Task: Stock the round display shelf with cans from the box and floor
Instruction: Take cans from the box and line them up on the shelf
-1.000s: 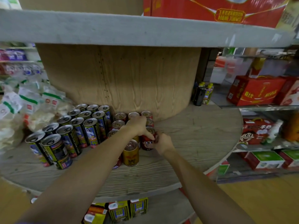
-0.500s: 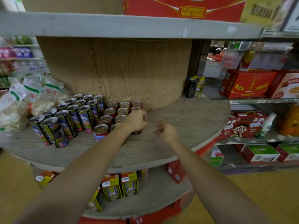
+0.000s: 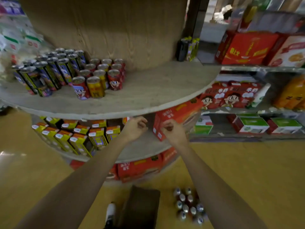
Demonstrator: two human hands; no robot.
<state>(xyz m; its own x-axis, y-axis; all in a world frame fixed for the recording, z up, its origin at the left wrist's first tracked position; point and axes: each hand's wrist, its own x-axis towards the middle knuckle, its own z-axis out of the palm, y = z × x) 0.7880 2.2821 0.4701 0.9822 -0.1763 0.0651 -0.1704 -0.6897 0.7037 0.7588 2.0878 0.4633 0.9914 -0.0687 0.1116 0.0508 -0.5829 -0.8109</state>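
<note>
The round wooden display shelf (image 3: pixel 148 98) carries a block of red and yellow cans (image 3: pixel 102 75) beside taller dark cans (image 3: pixel 49 70) at its left. Several more cans (image 3: pixel 188 205) stand together on the floor at the bottom right. A dark box flap (image 3: pixel 140 207) lies at the bottom centre. My left hand (image 3: pixel 134 128) and my right hand (image 3: pixel 171 131) hang side by side below the shelf's rim, fingers loosely curled, holding nothing.
The lower tier holds yellow cartons (image 3: pixel 74 136) and a red box (image 3: pixel 173 119); more red boxes (image 3: pixel 138 169) sit under it. Wall shelves at the right carry red cases (image 3: pixel 247 47) and green-white boxes (image 3: pixel 250 124). A white-tipped object (image 3: pixel 110 210) lies by the flap.
Both hands have let go of the cans on the shelf and dropped below its rim. The view has tilted down, showing the floor cans and the box flap.
</note>
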